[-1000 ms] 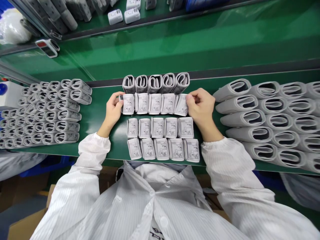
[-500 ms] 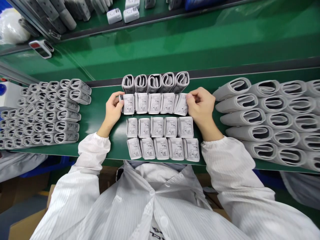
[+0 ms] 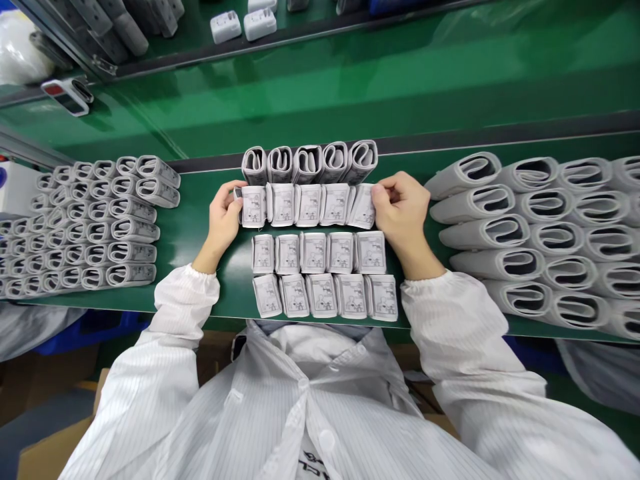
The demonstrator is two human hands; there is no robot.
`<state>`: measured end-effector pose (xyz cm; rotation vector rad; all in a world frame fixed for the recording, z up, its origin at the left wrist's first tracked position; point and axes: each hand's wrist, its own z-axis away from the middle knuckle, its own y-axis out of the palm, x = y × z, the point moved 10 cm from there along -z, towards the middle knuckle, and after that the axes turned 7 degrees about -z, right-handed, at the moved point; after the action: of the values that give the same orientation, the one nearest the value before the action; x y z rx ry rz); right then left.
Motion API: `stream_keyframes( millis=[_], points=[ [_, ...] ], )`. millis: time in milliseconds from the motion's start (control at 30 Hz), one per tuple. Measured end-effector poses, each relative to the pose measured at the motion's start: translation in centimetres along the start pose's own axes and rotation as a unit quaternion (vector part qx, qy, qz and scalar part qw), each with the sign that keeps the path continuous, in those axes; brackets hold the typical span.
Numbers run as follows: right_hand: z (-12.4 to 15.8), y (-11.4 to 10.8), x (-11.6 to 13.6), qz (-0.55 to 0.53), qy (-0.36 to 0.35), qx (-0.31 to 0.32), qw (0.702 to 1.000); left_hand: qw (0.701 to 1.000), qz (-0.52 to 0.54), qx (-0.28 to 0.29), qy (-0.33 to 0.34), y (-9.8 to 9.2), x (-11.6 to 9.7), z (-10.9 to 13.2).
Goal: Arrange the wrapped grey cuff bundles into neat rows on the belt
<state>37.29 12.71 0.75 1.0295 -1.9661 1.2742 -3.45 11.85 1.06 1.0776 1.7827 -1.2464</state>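
A row of five paper-banded grey cuffs (image 3: 310,205) lies on the green counter (image 3: 230,280), held at both ends; the left hand (image 3: 223,217) pinches narrowly on the end cuff, and the right hand (image 3: 400,207) grips the opposite end just as narrowly; three more rows of five (image 3: 319,253) sit close by, one above and two below, making twenty; unbanded grey cuffs (image 3: 525,233) are banked to the right, and smaller banded cuffs (image 3: 95,233) to the left, both running out of view.

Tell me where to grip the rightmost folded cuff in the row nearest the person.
Grip the rightmost folded cuff across its top and bottom edges, coming from the right: it lies flat, label up, with its right side free, while another cuff crowds its left.
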Motion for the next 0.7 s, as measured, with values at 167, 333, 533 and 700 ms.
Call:
stream_keyframes(
  millis=[167, 333, 533, 700],
  points=[
    [-0.01, 0.09, -0.26, 0.009, 0.011, 0.002, 1.0, 1.0, 0.014, -0.003, 0.004, 0.07, -0.07, 0.01],
    [0.0, 0.19, -0.44, 0.017, 0.016, 0.007, 1.0, 1.0, 0.016, -0.001, 0.015, -0.01, 0.02, -0.06],
    [0.0, 0.15, -0.33, 0.005, 0.011, 0.006, 1.0, 0.999, 0.013, -0.01, 0.038, -0.55, 0.12, -0.01],
    [-0.05, 0.16, -0.4, -0.002, 0.011, 0.008, 1.0, 0.998, 0.016, -0.024, 0.05, -0.77, 0.01, -0.01]
  ],
)
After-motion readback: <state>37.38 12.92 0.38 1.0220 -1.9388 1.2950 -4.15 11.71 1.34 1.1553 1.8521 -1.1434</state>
